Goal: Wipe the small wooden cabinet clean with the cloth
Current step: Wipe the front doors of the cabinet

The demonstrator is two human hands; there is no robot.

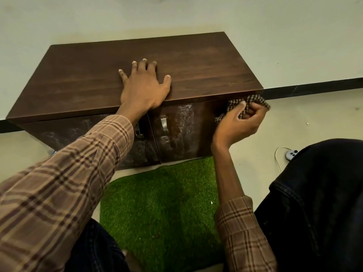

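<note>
L hand flat on cabinet top; R hand gripping cloth at front corner; green mat below, charger on floor nearby.

The left hand lies flat on the cabinet top near its front edge. The right hand grips the cloth against the front's upper right corner.

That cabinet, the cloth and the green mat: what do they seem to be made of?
The cabinet looks like dark wood or wood-look laminate: grain lines on a matte top, glossier streaked doors. The cloth, bunched in the right hand, looks woven, with a small check. The green mat looks like artificial grass, with short tufted blades.
</note>
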